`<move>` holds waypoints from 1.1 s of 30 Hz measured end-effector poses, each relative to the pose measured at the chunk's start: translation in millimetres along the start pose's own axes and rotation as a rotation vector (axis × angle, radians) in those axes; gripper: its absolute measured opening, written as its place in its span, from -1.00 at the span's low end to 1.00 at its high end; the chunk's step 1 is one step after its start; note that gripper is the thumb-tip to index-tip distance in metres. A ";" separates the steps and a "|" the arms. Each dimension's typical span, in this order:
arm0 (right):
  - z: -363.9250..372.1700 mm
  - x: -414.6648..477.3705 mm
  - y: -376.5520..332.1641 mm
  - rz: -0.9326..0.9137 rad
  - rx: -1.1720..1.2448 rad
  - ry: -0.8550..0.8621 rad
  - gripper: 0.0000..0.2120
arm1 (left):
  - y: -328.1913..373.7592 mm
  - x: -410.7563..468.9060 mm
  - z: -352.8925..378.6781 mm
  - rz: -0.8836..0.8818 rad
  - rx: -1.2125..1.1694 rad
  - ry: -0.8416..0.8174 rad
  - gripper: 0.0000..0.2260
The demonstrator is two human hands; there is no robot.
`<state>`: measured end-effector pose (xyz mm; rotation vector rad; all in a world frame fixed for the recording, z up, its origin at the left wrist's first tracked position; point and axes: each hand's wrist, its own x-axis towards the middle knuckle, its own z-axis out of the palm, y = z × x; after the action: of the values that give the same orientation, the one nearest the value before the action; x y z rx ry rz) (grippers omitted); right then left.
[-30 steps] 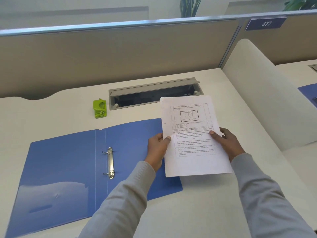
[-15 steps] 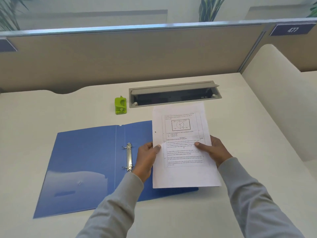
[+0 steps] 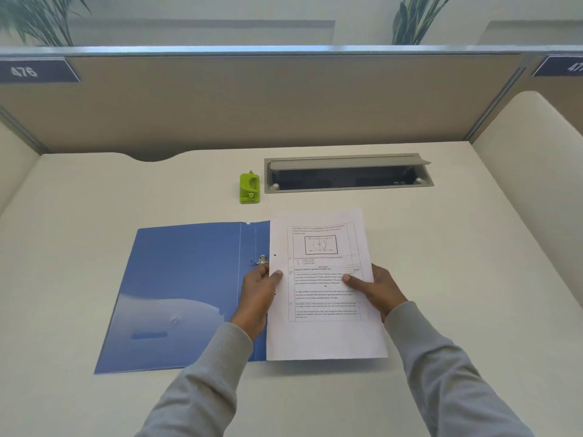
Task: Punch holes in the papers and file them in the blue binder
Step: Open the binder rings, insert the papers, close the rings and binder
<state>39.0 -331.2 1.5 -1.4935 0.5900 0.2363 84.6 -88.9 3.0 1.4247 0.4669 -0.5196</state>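
Two hands hold the papers (image 3: 325,337) by their side edges. The left hand (image 3: 258,294) pinches the left margin with its thumb on top, and the right hand (image 3: 377,288) grips the right margin the same way; grey sleeves (image 3: 441,373) run down to the near edge of the view. The sheets hang above the right flap of the blue binder (image 3: 183,279), which lies open and flat, and their left edge sits just beside the ring mechanism (image 3: 261,260). One punched hole (image 3: 275,255) shows near that edge. The left hand hides the lower ring, and I cannot tell whether the rings are open.

The likely slip is at the rings. If the sheets come down skewed, or the stack has fanned between the two grips, the holes would miss the prongs and the margin could crumple or tear. Closed rings would simply block the paper. The glossy cover may also slide if it is pushed sideways.

Beyond the binder, a green hole punch (image 3: 249,188) stands on the pale tabletop (image 3: 94,200), just left of an open grey cable hatch (image 3: 347,173). A beige partition (image 3: 252,99) backs the desk and carries a plate marked 476 (image 3: 31,70). Plant leaves (image 3: 41,20) show behind it.
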 end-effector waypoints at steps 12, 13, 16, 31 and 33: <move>29.2 2.2 -13.9 -0.005 -0.083 0.006 -0.66 | 10.8 6.1 -32.5 0.123 0.162 0.182 -0.82; 30.5 3.1 -13.8 0.002 -0.093 0.010 -0.65 | 12.4 7.8 -34.3 0.136 0.198 0.196 -0.82; 32.3 5.5 -12.3 0.018 -0.121 0.023 -0.58 | 16.2 13.9 -38.6 0.146 0.256 0.198 -0.91; 24.3 6.2 -8.9 0.010 -0.250 0.052 -0.59 | 5.5 43.2 -33.2 0.067 0.179 0.123 -0.86; 22.5 6.4 -9.1 0.006 -0.250 0.058 -0.59 | 3.1 43.5 -30.5 0.043 0.138 0.121 -0.89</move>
<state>53.9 -311.4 5.4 -1.7446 0.6291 0.2798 121.5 -60.8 -23.1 1.6016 0.5036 -0.4387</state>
